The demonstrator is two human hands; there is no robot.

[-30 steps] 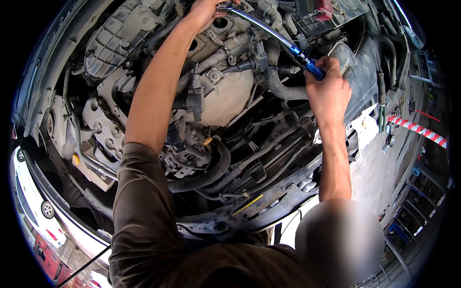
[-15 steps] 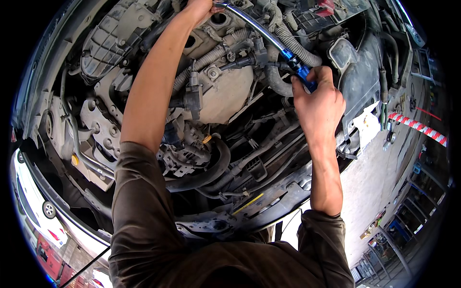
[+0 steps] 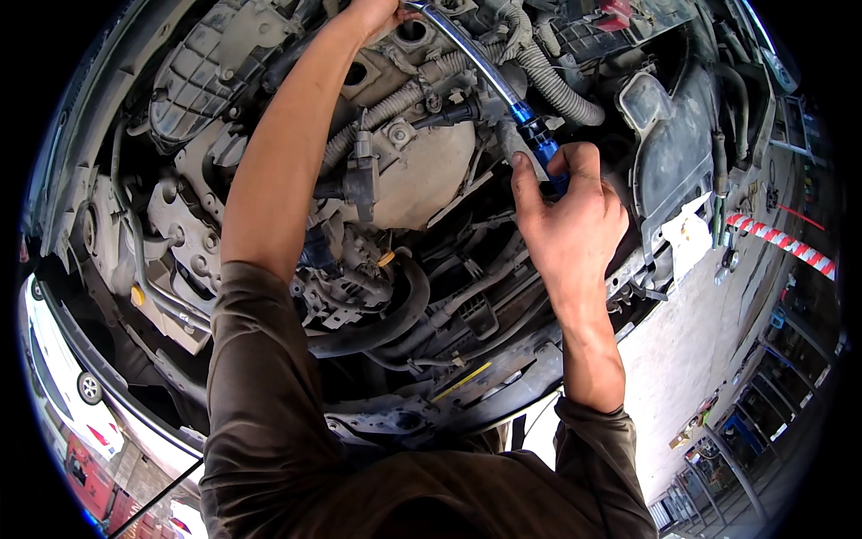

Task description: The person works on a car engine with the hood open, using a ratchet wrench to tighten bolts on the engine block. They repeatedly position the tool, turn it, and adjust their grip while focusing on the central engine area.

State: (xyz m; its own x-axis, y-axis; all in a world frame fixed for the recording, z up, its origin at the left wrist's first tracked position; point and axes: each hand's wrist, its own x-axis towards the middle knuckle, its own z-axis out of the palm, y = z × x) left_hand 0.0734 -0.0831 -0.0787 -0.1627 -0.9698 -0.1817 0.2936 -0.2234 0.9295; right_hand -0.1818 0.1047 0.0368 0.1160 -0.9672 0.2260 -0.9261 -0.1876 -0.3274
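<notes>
A long torque wrench (image 3: 476, 58) with a chrome shaft and blue handle slants across the upper part of the engine (image 3: 422, 171). My right hand (image 3: 575, 211) wraps its fingers round the end of the blue handle, the thumb lying along its left side. At the top edge of the picture, my left hand (image 3: 373, 16) is closed at the wrench's head end, above a dark round hole in the engine top. The head itself and whatever it sits on are mostly hidden by that hand and the picture's edge. An unplugged-looking ignition coil (image 3: 362, 180) lies on the dusty engine cover below.
Ribbed hoses (image 3: 557, 85) run beside the wrench shaft. A dark plastic reservoir (image 3: 669, 135) stands right of my right hand. The car's front edge (image 3: 503, 386) lies near my body. A red-and-white striped bar (image 3: 781, 241) is at far right, a white car (image 3: 67, 377) at far left.
My right hand has swung the wrench handle to the left and slightly toward me. My left hand has stayed at the head end.
</notes>
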